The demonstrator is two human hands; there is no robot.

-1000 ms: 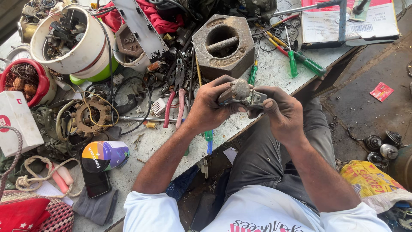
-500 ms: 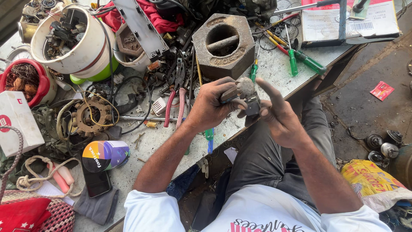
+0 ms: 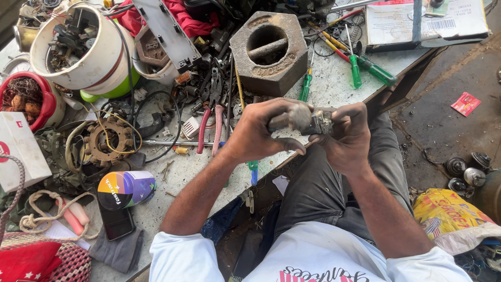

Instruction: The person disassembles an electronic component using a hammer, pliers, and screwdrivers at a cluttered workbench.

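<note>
**Both hands on one part**

I see the left hand [image 3: 258,133] and right hand [image 3: 347,138] clamped together around a small grimy grey metal part [image 3: 308,120], wrists bent inward, above the table edge [image 3: 323,99]. Beyond sits a rusty hexagonal iron block [image 3: 269,52].

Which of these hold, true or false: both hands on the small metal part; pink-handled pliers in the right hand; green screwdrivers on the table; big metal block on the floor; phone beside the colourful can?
1. Both the left hand and the right hand grip the small grey metal part. True.
2. The right hand holds the pink-handled pliers. False: they lie on the table, untouched.
3. Green-handled screwdrivers lie on the table. True.
4. The big hexagonal metal block sits on the floor. False: it stands on the table.
5. A dark phone lies by the colourful can. True.
</note>
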